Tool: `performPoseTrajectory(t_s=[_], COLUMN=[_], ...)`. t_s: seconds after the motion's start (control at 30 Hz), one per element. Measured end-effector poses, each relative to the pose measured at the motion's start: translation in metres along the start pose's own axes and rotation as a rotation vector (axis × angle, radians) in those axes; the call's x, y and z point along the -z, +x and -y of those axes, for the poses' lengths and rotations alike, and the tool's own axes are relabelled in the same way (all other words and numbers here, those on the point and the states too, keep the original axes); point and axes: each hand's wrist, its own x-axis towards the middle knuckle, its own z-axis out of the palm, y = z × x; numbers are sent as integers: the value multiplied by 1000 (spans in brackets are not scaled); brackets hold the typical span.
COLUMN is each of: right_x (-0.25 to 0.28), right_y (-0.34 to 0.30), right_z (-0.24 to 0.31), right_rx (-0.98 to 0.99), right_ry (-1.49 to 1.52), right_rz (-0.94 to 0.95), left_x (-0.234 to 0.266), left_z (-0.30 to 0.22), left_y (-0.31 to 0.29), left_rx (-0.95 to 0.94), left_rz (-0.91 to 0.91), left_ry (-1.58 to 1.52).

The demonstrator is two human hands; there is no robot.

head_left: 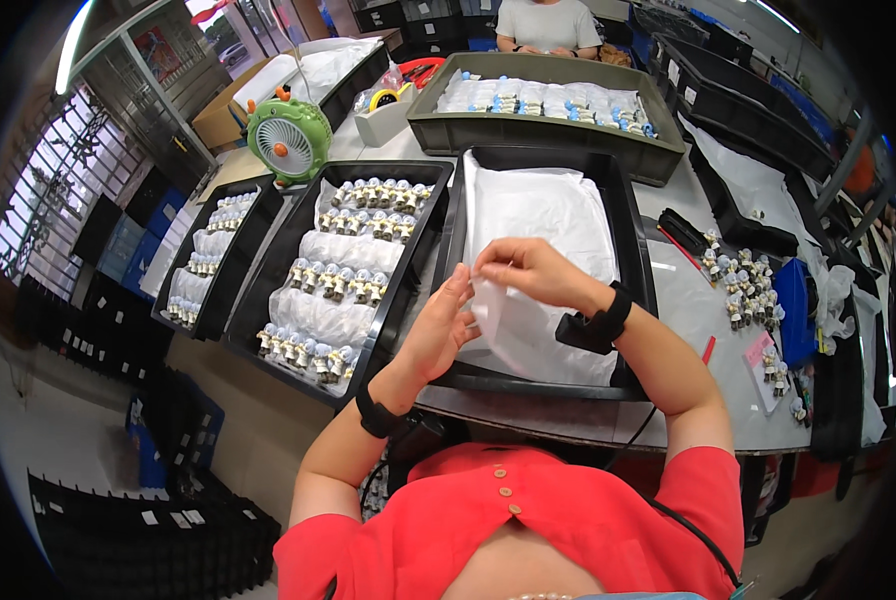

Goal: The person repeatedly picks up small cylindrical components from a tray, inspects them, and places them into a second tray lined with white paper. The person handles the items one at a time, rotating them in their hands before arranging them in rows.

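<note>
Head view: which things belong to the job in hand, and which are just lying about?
Likely in the job:
- left hand
- right hand
- white sheet
- black tray
- figurines

Seemingly just about:
- green fan
- tape dispenser

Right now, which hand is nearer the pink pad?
Right. The right hand is at the white sheet, left of the pink pad; the left hand is farther left.

Room above sheet (543, 215), tray walls (548, 384) around
</note>
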Motion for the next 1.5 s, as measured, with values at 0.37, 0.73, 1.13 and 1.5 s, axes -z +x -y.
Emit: performPoseTrajectory(t_s=[0.37, 0.73, 1.13, 1.5], right_x=[13, 130, 242, 194], right_y=[-10, -33, -204, -218], right_z=[-21, 14, 8, 7], right_rx=[-140, -60, -62, 8], right_ry=[-748, 57, 353, 551], right_rz=[30, -590, -937, -789], left_x=[6, 17, -1, -10], left_z=[17, 17, 18, 23], left_y=[12, 13, 12, 4], left_rx=[-110, 347, 335, 17], left_rz=[-71, 0, 124, 433], left_ry=[134, 437, 597, 1115])
